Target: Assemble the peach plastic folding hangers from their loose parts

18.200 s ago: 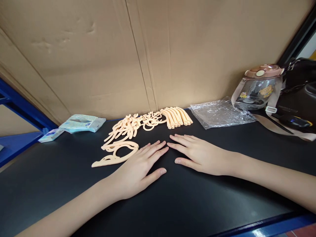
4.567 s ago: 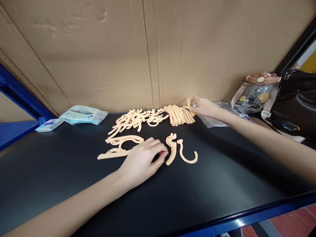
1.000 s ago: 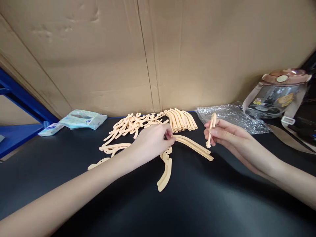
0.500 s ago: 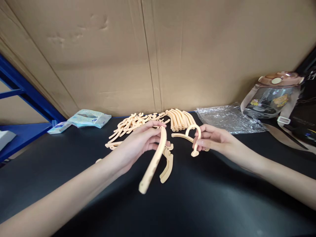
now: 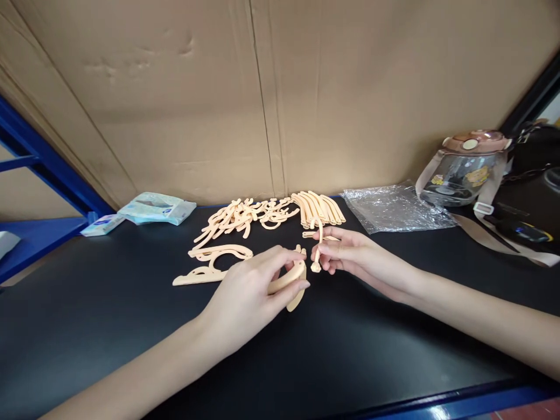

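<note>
My left hand point(image 5: 245, 297) pinches a curved beige hanger arm point(image 5: 285, 281), its end pointing toward my right hand. My right hand point(image 5: 363, 254) grips a beige hanger hook point(image 5: 321, 239) between thumb and fingers, held upright a short way from the arm's end. Another curved hanger piece point(image 5: 297, 300) shows under my left fingers, partly hidden. To the left of that hand lie hanger parts point(image 5: 221, 251), one with a round hook shape partly covered by the hand. Behind my right fingers a slim hanger arm point(image 5: 308, 234) lies on the table.
A loose pile of beige hanger hooks point(image 5: 231, 219) lies at the back, beside a neat stack of hanger arms point(image 5: 321, 209). Clear plastic wrap point(image 5: 394, 207) and a strapped water bottle point(image 5: 468, 175) stand right. A tissue pack point(image 5: 155, 208) lies left on the black table point(image 5: 131, 315).
My left hand has turned the hanger arm from pointing at me to pointing right. My right hand has moved left with the hook, so the hands are closer together.
</note>
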Demonstrator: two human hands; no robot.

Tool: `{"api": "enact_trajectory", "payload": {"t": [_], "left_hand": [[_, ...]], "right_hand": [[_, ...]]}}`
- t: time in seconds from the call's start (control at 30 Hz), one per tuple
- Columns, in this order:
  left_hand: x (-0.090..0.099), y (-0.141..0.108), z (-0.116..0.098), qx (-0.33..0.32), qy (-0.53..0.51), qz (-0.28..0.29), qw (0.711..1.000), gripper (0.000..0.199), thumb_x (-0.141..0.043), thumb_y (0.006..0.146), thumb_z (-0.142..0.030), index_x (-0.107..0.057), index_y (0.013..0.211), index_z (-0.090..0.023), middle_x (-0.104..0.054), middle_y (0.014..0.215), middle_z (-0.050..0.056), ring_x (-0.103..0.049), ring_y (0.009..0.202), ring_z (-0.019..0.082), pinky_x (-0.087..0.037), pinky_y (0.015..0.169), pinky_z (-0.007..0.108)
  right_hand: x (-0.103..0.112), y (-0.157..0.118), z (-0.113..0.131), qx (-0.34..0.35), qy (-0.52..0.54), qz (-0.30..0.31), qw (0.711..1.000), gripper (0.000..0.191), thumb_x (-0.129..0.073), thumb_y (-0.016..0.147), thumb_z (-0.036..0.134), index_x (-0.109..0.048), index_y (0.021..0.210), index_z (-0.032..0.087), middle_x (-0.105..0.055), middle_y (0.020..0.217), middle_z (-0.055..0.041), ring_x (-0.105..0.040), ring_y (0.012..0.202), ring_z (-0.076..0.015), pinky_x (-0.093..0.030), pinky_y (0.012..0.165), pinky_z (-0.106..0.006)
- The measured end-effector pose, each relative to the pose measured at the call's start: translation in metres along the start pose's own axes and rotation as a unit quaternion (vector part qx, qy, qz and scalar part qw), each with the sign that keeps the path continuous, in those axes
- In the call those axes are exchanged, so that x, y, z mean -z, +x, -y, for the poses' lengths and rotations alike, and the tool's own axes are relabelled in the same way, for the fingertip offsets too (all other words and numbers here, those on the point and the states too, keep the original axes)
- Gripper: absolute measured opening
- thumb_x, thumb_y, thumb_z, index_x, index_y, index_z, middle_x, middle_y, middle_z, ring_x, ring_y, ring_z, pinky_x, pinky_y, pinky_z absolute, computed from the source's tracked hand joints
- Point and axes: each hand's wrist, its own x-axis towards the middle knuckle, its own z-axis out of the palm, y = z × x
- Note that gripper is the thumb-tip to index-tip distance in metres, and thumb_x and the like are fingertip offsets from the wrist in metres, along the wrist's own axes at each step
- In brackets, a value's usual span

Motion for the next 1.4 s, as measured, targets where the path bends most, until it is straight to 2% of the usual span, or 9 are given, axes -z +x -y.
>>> {"api": "enact_trajectory", "payload": {"t": [0.1,0.17,0.27,0.4,0.57,0.87,1.1,1.27,1.4], "left_hand": [[-0.005,-0.006,0.004,-0.088,0.016,-0.018,0.996,0.020,-0.059,0.092,-0.020,-0.060,0.112,-0.022,-0.064,0.088,-0.001,-0.056,0.079,0.015,-0.045,0.071,0.027],[-0.009,-0.009,0.004,-0.104,-0.009,-0.025,0.994,0.024,-0.059,0.092,-0.017,-0.059,0.115,-0.023,-0.064,0.091,-0.001,-0.056,0.084,0.015,-0.046,0.076,0.027],[-0.012,-0.011,0.004,-0.061,-0.066,-0.031,0.995,0.025,-0.062,0.089,-0.015,-0.058,0.112,-0.025,-0.061,0.090,-0.002,-0.060,0.080,0.012,-0.050,0.074,0.024],[-0.014,-0.012,0.004,-0.008,-0.133,-0.034,0.991,0.016,-0.067,0.085,-0.014,-0.056,0.093,-0.022,-0.058,0.088,-0.004,-0.065,0.076,0.010,-0.052,0.067,0.020],[-0.017,-0.010,0.008,-0.054,-0.094,-0.047,0.993,0.016,-0.066,0.085,-0.011,-0.054,0.088,-0.020,-0.058,0.086,-0.003,-0.062,0.078,0.010,-0.051,0.069,0.020],[-0.016,-0.010,0.006,-0.153,-0.011,-0.075,0.985,0.012,-0.059,0.089,-0.006,-0.056,0.095,-0.016,-0.061,0.083,-0.001,-0.056,0.078,0.012,-0.048,0.069,0.022],[-0.012,-0.007,0.001,-0.171,0.046,-0.057,0.983,0.008,-0.057,0.091,-0.007,-0.057,0.092,-0.015,-0.060,0.080,0.000,-0.052,0.073,0.013,-0.045,0.066,0.025],[-0.009,-0.006,0.002,-0.120,0.026,-0.087,0.989,0.009,-0.062,0.089,-0.010,-0.057,0.094,-0.016,-0.062,0.085,-0.002,-0.054,0.076,0.012,-0.046,0.068,0.023],[-0.011,-0.007,0.005,-0.110,-0.003,-0.079,0.991,0.011,-0.062,0.089,-0.010,-0.057,0.097,-0.018,-0.062,0.088,-0.002,-0.056,0.080,0.012,-0.048,0.070,0.023]], "right_hand": [[0.000,-0.002,-0.004,-0.010,0.026,0.011,1.000,0.022,-0.066,0.085,0.029,-0.056,0.102,0.019,-0.062,0.081,0.0016,-0.054,0.073,-0.0089,-0.043,0.071,-0.023],[0.000,-0.003,-0.006,-0.016,0.037,0.013,0.999,0.023,-0.066,0.085,0.028,-0.056,0.103,0.019,-0.063,0.081,0.0013,-0.054,0.072,-0.0088,-0.043,0.072,-0.023],[-0.001,-0.004,-0.007,-0.021,0.049,0.012,0.999,0.023,-0.068,0.084,0.027,-0.056,0.102,0.019,-0.063,0.079,0.0018,-0.053,0.070,-0.0085,-0.043,0.072,-0.023],[-0.004,-0.005,-0.007,-0.020,0.045,0.010,0.999,0.020,-0.068,0.084,0.027,-0.056,0.099,0.018,-0.060,0.078,0.0025,-0.051,0.068,-0.0082,-0.042,0.071,-0.023],[-0.005,-0.006,-0.011,-0.004,0.036,-0.019,0.999,0.018,-0.070,0.081,0.026,-0.058,0.091,0.018,-0.057,0.075,0.0028,-0.050,0.070,-0.0096,-0.041,0.072,-0.025],[-0.009,-0.008,-0.013,0.044,-0.003,-0.085,0.995,0.017,-0.071,0.079,0.028,-0.057,0.083,0.019,-0.057,0.068,0.0042,-0.049,0.066,-0.0102,-0.040,0.069,-0.026],[-0.017,-0.010,-0.015,0.059,-0.030,-0.090,0.994,0.016,-0.070,0.079,0.025,-0.055,0.081,0.020,-0.058,0.068,0.0045,-0.050,0.063,-0.0096,-0.041,0.067,-0.026],[-0.009,-0.008,-0.010,0.079,0.008,-0.108,0.991,0.014,-0.070,0.082,0.025,-0.057,0.084,0.019,-0.055,0.073,0.0043,-0.049,0.068,-0.0088,-0.040,0.072,-0.025],[-0.006,-0.008,-0.008,0.045,0.040,-0.080,0.995,0.018,-0.071,0.082,0.030,-0.058,0.088,0.019,-0.056,0.076,0.0031,-0.047,0.070,-0.0089,-0.040,0.072,-0.024]]}}
